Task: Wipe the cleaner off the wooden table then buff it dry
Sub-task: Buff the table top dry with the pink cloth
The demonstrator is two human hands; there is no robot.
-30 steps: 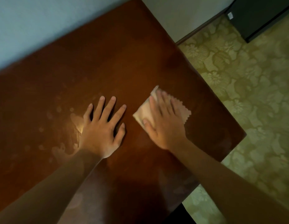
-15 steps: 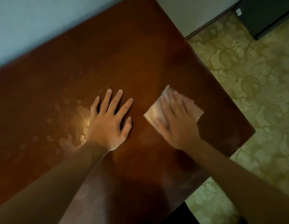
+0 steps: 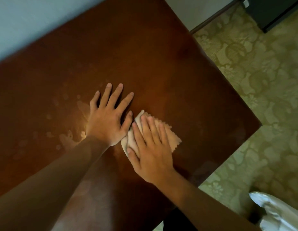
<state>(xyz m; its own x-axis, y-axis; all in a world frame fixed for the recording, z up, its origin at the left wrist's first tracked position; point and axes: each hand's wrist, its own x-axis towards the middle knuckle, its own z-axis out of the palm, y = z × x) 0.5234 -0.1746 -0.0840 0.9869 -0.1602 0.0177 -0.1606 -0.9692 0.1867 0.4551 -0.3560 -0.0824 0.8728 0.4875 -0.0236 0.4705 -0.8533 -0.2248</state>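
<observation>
A dark cabinet (image 3: 276, 10) is seen at the far right on a green carpet (image 3: 261, 84) woven with a floral pattern; a pale wall (image 3: 28, 19) is met by the far left edge of the table; a white, crumpled object (image 3: 278, 212), too blurred to be identified, is seen at the near right on the floor. The path of the cloth to the left is blocked by the left hand (image 3: 108, 120), against whose thumb side the cloth is bunched.

One wooden table (image 3: 161, 60), one cloth (image 3: 168, 135) and two hands are counted.

The tabletop is seen as reddish-brown, smooth and glossy, with square corners; pale smears and droplets of cleaner (image 3: 68, 130) are left on it just left of the left hand. The cloth is light pink, thin, with a zigzag-cut edge; it is lain near the middle of the table, toward the near right corner. The left hand is laid flat on the wood, its fingers straight and spread apart. The cloth is pressed down by the right hand (image 3: 150, 150), whose fingers are held straight and close together on the fabric.
</observation>
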